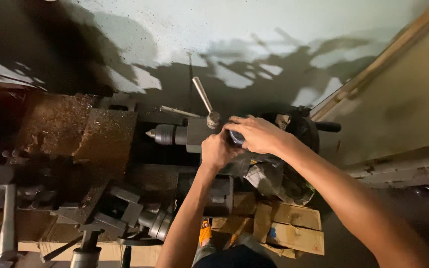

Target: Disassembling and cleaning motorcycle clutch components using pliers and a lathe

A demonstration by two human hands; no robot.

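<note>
I look down on a dark metal lathe. Both my hands meet over its tailstock (pixel 194 133), right of the pointed centre (pixel 151 133). My left hand (pixel 218 150) is closed in a fist against the tailstock body. My right hand (pixel 254 134) curls over a small round blue-rimmed object (pixel 236 138) held between the two hands; most of it is hidden. A shiny lever handle (pixel 203 97) sticks up just left of my hands.
The tailstock handwheel (pixel 308 130) with a black knob (pixel 328 127) sits right of my hands. The rusty, chip-covered carriage (pixel 105 136) lies left. Tool post handles (pixel 8 218) stand at lower left. Wooden blocks (pixel 294 226) and crumpled wrapping (pixel 269 178) lie below. A pale wall stands behind.
</note>
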